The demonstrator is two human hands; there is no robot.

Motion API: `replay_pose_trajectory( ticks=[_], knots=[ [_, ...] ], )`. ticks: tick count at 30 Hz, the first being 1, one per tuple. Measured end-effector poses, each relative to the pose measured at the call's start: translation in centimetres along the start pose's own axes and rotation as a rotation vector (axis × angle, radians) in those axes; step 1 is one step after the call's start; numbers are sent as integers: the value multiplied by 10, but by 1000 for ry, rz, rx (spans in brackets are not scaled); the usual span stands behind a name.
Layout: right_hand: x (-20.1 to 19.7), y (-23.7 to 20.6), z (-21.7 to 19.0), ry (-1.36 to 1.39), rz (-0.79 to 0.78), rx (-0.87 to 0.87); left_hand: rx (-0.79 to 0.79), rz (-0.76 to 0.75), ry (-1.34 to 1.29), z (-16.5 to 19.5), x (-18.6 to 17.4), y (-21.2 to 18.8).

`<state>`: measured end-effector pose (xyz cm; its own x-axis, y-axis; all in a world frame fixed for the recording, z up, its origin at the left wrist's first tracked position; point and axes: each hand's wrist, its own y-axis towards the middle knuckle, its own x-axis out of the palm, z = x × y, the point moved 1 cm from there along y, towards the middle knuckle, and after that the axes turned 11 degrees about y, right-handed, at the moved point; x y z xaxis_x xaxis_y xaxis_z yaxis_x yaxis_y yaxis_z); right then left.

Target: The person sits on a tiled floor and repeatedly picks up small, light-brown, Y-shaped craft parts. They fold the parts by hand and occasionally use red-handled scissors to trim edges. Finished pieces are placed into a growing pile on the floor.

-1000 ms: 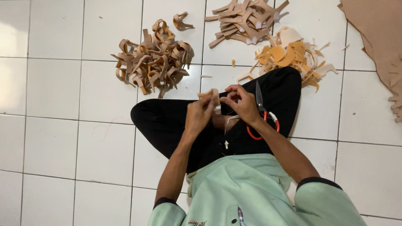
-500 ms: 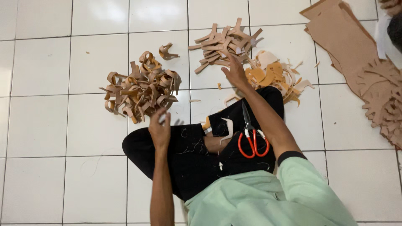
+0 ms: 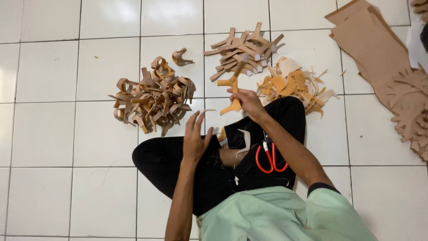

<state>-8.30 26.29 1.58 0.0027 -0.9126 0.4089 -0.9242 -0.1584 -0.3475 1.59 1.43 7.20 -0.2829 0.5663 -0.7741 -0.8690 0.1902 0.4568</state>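
Right hand [image 3: 250, 103] pinching a tan Y-shaped leather piece [image 3: 232, 89] above the floor tiles [image 3: 53, 134], left hand [image 3: 195, 139] spread empty; curled finished heap [image 3: 151, 99] far left, flat uncut-looking stack [image 3: 244, 49] remaining beyond, scissors [image 3: 270, 157] resting on lap.

Glossy white ceramic tiles make up the floor [image 3: 53, 134], smooth and faintly reflective, split by thin grey grout lines. The forked tan piece [image 3: 232, 94] in the right hand [image 3: 249, 103] looks like matt leather or leather-like sheet, flat and stiff, with a paler underside. The curled strips [image 3: 151, 96] share that tan material, with a slightly shinier face. The flat cut-outs [image 3: 243, 50] look duller, and the orange-yellow offcuts [image 3: 296, 85] look soft and ragged at the edges. The big brown sheets [image 3: 370, 49] are matt, like board or hide. The scissors [image 3: 270, 156] show glossy red plastic handles. Black cloth trousers [image 3: 214, 174] carry pale lint; the mint shirt [image 3: 276, 216] is smooth woven fabric.
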Motion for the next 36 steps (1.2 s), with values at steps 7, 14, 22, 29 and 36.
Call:
replay_pose_trajectory(
  ticks=[7,14,22,29,36],
  knots=[
    [40,-69,15,193,-194,6,200,68,-9,58,3,4],
    [20,-55,-4,-49,95,-207,141,-98,-274,80,-26,-6],
    [39,-107,-17,529,-107,41,-485,-318,-658,74,-36,-3],
    [63,-132,-20,-205,-47,-288,-537,-405,-768,67,-33,0],
    [61,-135,-18,-290,-66,-339,-544,-425,-786,64,-30,-3]
  ],
)
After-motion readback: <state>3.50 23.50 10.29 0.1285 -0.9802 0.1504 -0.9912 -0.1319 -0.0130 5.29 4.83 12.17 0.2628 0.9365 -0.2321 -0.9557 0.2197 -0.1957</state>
